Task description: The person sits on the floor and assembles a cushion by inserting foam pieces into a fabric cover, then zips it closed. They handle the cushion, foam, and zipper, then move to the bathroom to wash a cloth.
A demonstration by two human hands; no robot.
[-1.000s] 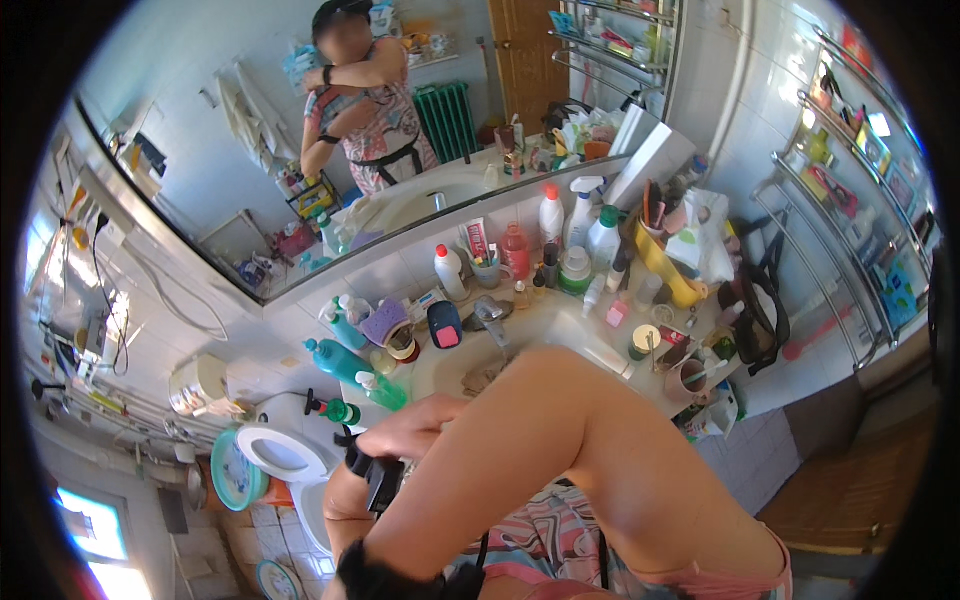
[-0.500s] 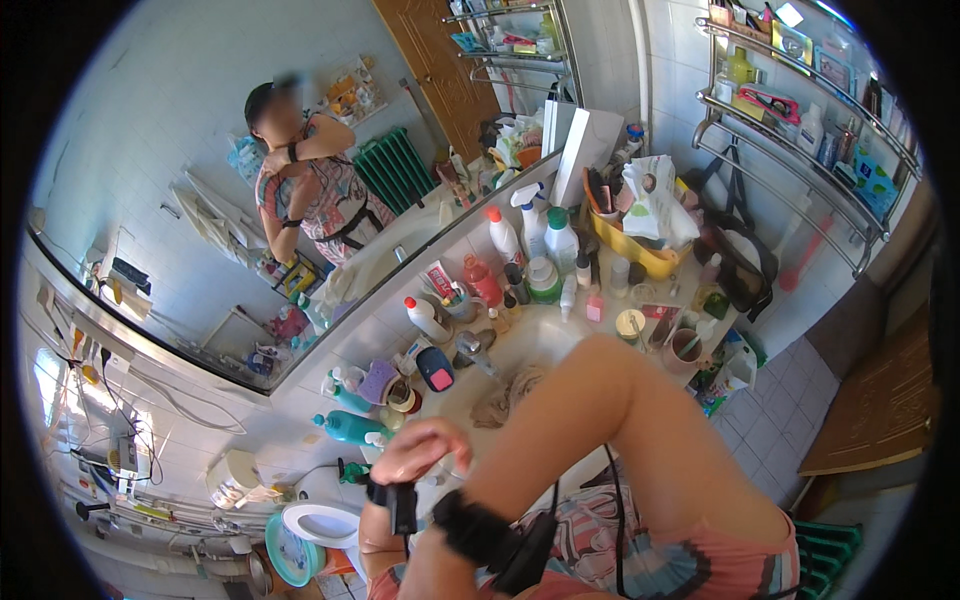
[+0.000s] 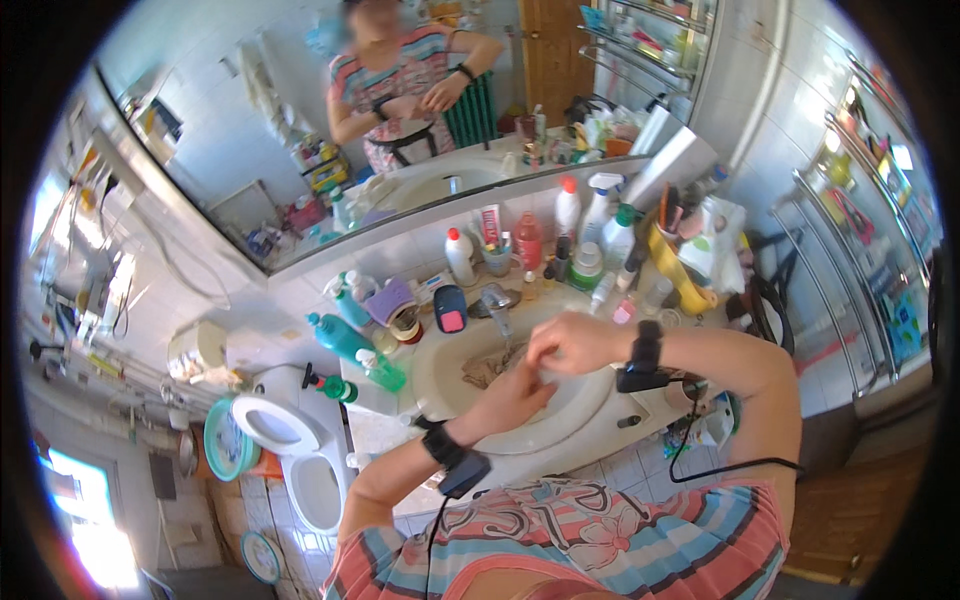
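Above the white washbasin (image 3: 432,372), my two hands meet. My left hand (image 3: 508,398) reaches in from the lower left, its fingers stretched toward the right and partly hidden. From the right, my right hand (image 3: 578,345) bends its fingers down over the left fingertips. No object shows between them. Beneath, a crumpled brownish cloth (image 3: 487,370) lies in the basin under the metal faucet (image 3: 497,305). Each wrist wears a black band with a small box and a cable.
Bottles, including a teal bottle (image 3: 338,335) and a green pump bottle (image 3: 382,370), line the counter. A dark soap box (image 3: 450,308) sits left of the faucet. A yellow basket (image 3: 690,285) stands right, below metal racks (image 3: 850,300). A toilet (image 3: 280,425) is at left.
My arms were crossed close to my body; they have uncrossed and my hands now meet over the basin. The view has shifted, showing more of the basin and toilet.
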